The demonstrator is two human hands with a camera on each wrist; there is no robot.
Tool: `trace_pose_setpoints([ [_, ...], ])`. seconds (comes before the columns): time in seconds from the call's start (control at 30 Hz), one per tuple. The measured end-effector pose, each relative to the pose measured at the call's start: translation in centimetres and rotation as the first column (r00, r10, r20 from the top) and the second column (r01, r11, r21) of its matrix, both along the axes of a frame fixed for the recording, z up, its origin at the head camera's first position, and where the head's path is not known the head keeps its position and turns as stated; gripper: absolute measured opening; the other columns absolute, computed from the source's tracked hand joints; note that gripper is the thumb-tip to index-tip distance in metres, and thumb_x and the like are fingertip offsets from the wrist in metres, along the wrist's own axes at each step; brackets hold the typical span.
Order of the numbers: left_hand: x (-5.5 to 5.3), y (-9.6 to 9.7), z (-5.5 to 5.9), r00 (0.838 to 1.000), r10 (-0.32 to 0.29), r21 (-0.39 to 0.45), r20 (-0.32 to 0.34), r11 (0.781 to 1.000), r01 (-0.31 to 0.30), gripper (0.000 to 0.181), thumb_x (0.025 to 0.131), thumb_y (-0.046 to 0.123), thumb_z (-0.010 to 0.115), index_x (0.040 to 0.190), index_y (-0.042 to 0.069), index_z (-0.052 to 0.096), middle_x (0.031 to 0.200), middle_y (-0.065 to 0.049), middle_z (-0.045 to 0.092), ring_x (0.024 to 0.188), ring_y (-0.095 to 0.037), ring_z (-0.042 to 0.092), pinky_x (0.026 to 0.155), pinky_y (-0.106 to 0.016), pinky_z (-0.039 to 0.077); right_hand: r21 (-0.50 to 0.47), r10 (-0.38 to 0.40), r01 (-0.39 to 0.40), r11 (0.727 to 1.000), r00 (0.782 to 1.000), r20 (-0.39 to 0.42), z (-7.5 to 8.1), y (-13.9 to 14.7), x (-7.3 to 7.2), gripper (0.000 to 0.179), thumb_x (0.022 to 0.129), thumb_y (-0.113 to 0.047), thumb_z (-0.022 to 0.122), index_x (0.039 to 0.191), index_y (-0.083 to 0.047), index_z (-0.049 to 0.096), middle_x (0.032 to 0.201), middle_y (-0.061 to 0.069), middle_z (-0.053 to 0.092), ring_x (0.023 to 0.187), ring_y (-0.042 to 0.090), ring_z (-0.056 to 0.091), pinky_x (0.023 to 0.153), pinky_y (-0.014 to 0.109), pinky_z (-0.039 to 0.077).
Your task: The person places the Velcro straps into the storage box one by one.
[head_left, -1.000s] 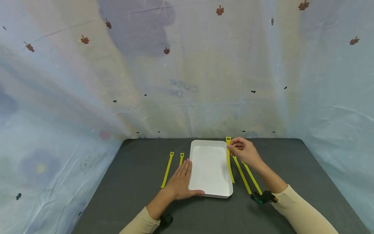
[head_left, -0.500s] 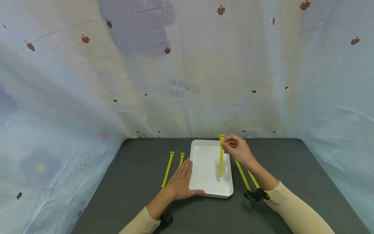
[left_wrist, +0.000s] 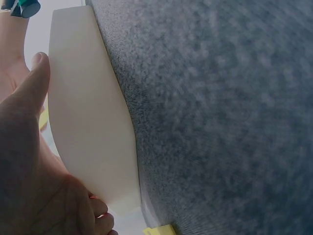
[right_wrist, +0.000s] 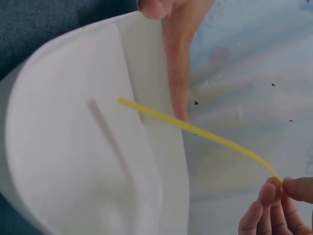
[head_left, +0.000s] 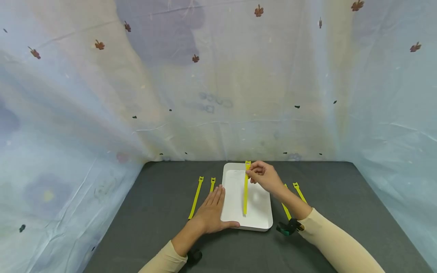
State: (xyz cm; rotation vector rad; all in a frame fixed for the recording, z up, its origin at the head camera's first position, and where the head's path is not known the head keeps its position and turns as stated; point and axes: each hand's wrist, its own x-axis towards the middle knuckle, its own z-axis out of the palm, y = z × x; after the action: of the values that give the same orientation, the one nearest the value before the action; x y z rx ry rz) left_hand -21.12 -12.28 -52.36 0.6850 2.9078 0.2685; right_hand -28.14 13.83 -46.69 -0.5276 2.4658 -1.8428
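Observation:
My right hand (head_left: 268, 178) pinches a yellow cable tie (head_left: 246, 195) near its slotted head, between thumb and fingertips. The tie hangs down over the white tray (head_left: 261, 212). In the right wrist view the tie (right_wrist: 195, 130) bends slightly, and its free end hovers over the tray floor, with a shadow beside it. My left hand (head_left: 209, 216) rests against the tray's near left corner, fingers straight along the left side and thumb along the near edge. The left wrist view shows the tray's outer wall (left_wrist: 93, 107) beside that thumb.
Two yellow ties lie left of the tray, the outer tie (head_left: 195, 199) in full view and the inner tie (head_left: 212, 184) partly behind my left hand. Another tie (head_left: 286, 211) and a further tie (head_left: 299, 192) lie right, partly under my right forearm. A patterned curtain (head_left: 218, 94) hangs behind the dark table (head_left: 164, 189).
My right hand has carried the cable tie leftward from beside the tray's right edge to over its middle. The left hand and the tray have stayed in place.

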Motion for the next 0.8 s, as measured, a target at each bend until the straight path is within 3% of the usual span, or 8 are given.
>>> trace_pose_setpoints([
  [0.1, 0.0, 0.0, 0.1, 1.000, -0.002, -0.007, -0.004, 1.000, 0.002, 0.137, 0.083, 0.094, 0.056, 0.172, 0.000, 0.010, 0.180, -0.019, 0.004, 0.167, -0.035, 0.007, 0.134, -0.047, 0.017, 0.000, 0.016, -0.016, 1.000, 1.000, 0.025, -0.5, -0.5, -0.5, 0.019, 0.106, -0.014, 0.070, 0.113, 0.003, 0.067, 0.098, 0.017, 0.078, 0.075, 0.019, 0.070, 0.071, 0.028, 0.060],
  [0.17, 0.0, 0.0, 0.1, 1.000, -0.002, -0.005, -0.006, 1.000, 0.002, 0.137, 0.083, 0.094, 0.057, 0.171, 0.000, 0.011, 0.180, -0.019, 0.005, 0.167, -0.035, 0.007, 0.134, -0.047, 0.017, -0.014, 0.032, -0.032, 0.999, 0.999, 0.042, -0.8, -0.9, -0.8, 0.018, 0.106, -0.013, 0.070, 0.113, 0.004, 0.067, 0.097, 0.018, 0.077, 0.075, 0.024, 0.070, 0.071, 0.030, 0.060],
  [0.3, 0.0, 0.0, 0.1, 1.000, -0.004, -0.005, -0.013, 1.000, 0.004, 0.137, 0.083, 0.094, 0.056, 0.171, 0.000, 0.011, 0.180, -0.019, 0.005, 0.167, -0.035, 0.007, 0.134, -0.047, 0.017, -0.040, 0.038, -0.033, 0.999, 0.992, 0.121, -1.6, -1.5, -1.6, 0.018, 0.106, -0.014, 0.071, 0.112, 0.002, 0.068, 0.096, 0.015, 0.077, 0.082, 0.034, 0.071, 0.080, 0.043, 0.063],
  [0.47, 0.0, 0.0, 0.0, 1.000, -0.006, -0.009, -0.015, 1.000, 0.005, 0.137, 0.083, 0.094, 0.056, 0.171, 0.000, 0.011, 0.180, -0.019, 0.006, 0.167, -0.035, 0.008, 0.134, -0.047, 0.018, -0.047, 0.043, -0.034, 0.998, 0.977, 0.210, -2.4, -2.4, -2.3, 0.022, 0.105, -0.017, 0.072, 0.114, 0.002, 0.068, 0.099, 0.016, 0.078, 0.086, 0.033, 0.072, 0.088, 0.055, 0.062],
  [0.8, 0.2, 0.1, 0.4, 1.000, -0.012, 0.025, -0.004, 1.000, 0.012, 0.137, 0.084, 0.092, 0.059, 0.171, -0.001, 0.011, 0.180, -0.020, 0.005, 0.166, -0.036, 0.008, 0.133, -0.049, 0.019, 0.038, 0.000, -0.010, 0.999, 0.969, 0.247, -4.3, -3.9, -4.0, 0.019, 0.103, -0.014, 0.075, 0.109, 0.004, 0.072, 0.095, 0.015, 0.079, 0.072, 0.014, 0.070, 0.077, 0.041, 0.064],
])
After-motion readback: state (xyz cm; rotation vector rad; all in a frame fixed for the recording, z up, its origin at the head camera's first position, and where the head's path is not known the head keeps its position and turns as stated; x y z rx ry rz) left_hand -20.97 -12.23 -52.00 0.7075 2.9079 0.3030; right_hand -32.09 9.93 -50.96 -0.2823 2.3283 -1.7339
